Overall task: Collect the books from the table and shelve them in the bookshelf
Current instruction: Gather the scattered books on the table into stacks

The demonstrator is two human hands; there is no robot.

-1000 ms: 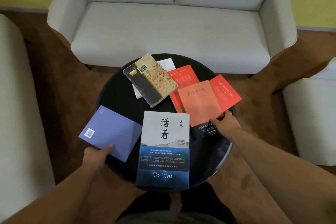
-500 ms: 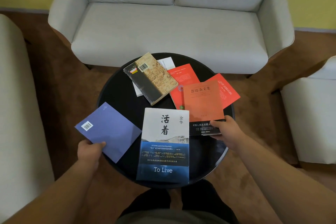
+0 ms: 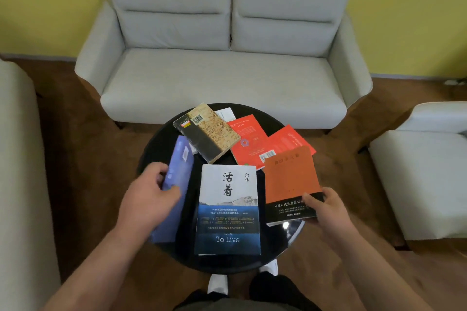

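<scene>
A round black table (image 3: 156,149) is standing before a grey sofa (image 3: 222,78). The left hand (image 3: 149,199) is gripping a tilted purple book (image 3: 177,179); the right hand (image 3: 326,209) is gripping an orange book (image 3: 290,177) beside the "To Live" book (image 3: 227,209).

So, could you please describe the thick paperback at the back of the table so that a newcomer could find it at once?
Start at the round black table before the grey sofa. At its far edge, left of two red books, lies the thick paperback, flat and untouched. Only it has a tan, map-like cover with a black band.
</scene>
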